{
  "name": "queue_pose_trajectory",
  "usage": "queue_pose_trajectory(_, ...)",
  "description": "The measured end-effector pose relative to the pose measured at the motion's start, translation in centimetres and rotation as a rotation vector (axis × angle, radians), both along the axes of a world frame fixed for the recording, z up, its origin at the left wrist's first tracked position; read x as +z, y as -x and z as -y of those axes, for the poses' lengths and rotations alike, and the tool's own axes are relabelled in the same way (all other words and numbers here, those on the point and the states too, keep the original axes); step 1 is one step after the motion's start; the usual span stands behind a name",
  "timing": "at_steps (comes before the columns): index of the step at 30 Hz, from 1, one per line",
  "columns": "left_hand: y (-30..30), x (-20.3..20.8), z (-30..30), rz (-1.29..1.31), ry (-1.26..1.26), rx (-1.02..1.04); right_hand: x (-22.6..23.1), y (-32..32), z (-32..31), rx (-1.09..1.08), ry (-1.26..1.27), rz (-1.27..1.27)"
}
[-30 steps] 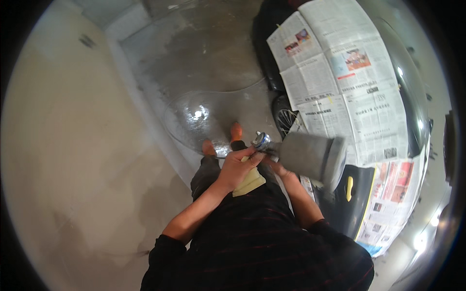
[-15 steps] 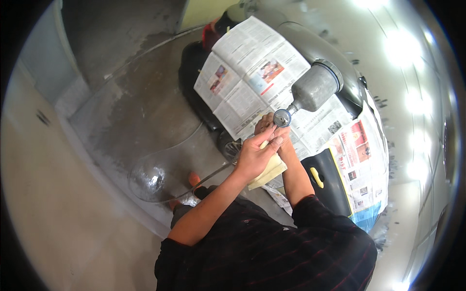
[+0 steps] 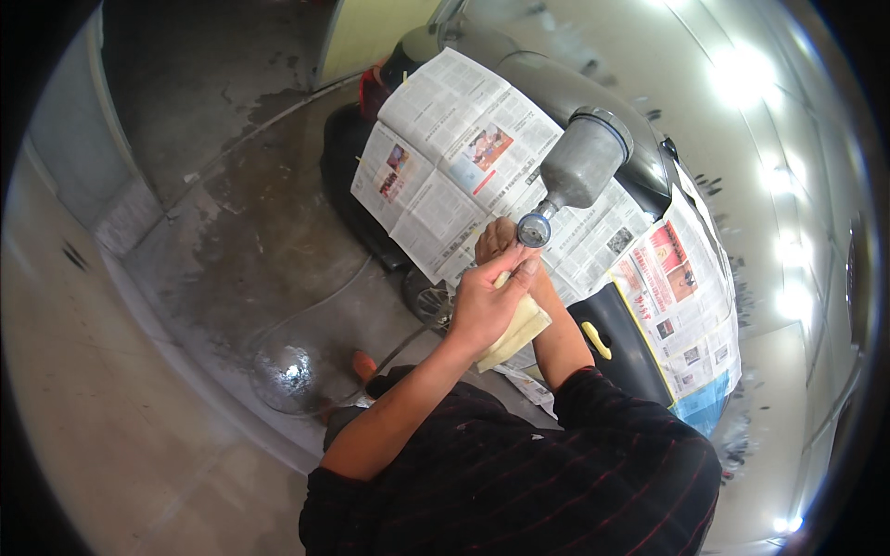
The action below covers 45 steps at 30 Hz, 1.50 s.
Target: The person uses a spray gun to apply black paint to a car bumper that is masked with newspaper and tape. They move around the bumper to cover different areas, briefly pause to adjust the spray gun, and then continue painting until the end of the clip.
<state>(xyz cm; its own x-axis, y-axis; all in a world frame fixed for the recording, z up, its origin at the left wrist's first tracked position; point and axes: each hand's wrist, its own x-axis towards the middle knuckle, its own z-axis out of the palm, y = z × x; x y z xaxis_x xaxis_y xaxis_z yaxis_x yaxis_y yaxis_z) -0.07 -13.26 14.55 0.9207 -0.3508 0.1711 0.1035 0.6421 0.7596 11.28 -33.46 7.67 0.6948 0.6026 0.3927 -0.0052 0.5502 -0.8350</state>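
Note:
A spray gun with a grey metal paint cup (image 3: 582, 159) and a small round gauge (image 3: 534, 231) is in front of me, its cup tilted up to the right. My right hand (image 3: 498, 239) is wrapped round the gun's body, partly hidden behind my left. A cream-coloured cloth (image 3: 516, 335) hangs from my left hand (image 3: 493, 294), which is closed on it, thumb and fingertips close below the gauge. Behind the hands, printed newspaper sheets (image 3: 422, 167) cover a dark car panel.
The dark car (image 3: 547, 85) extends beyond the paper; a yellow-covered door handle (image 3: 597, 340) and a wheel (image 3: 433, 301) show beside it. An air hose (image 3: 399, 345) loops over the wet floor (image 3: 232, 241) at left. Bright lamps (image 3: 742, 76) line the right wall.
The view has shifted slightly, so the car and newspaper sit a little further left. Both hands keep their grips, with the gun and cloth in nearly the same pose.

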Motion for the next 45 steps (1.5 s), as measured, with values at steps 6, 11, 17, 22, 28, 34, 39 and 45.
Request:
queue_pose_trajectory(6,-0.1,-2.1,0.3,-0.104,-0.081,0.097,-2.5,1.9,0.4,-0.116,-0.005,-0.215)
queue_pose_trajectory(11,-0.3,-3.8,0.2,-0.194,-0.105,0.135,-2.6,3.6,-0.1,-0.035,0.000,-0.319)
queue_pose_trajectory(17,1.3,-10.6,-5.4,-0.473,-0.257,0.317,-1.8,7.0,-6.2,-0.396,0.664,-0.118)
queue_pose_trajectory(22,6.5,-21.4,-12.9,-0.837,-0.309,0.634,-4.3,7.9,-14.0,-0.480,0.782,-0.130)
queue_pose_trajectory(28,12.9,-29.4,-17.2,-1.094,-0.201,0.743,-6.8,5.7,-19.3,-0.640,0.809,0.120)
queue_pose_trajectory(34,16.6,-33.8,-17.7,-1.157,-0.157,0.846,-8.2,5.3,-21.1,-0.437,0.839,-0.172)
queue_pose_trajectory(39,17.5,-36.3,-18.3,-1.202,-0.253,0.805,-8.6,6.3,-21.5,-0.403,0.824,-0.205)
queue_pose_trajectory(45,16.1,-36.1,-17.3,-1.150,-0.364,0.692,-8.3,8.4,-21.2,-0.482,0.840,-0.189)
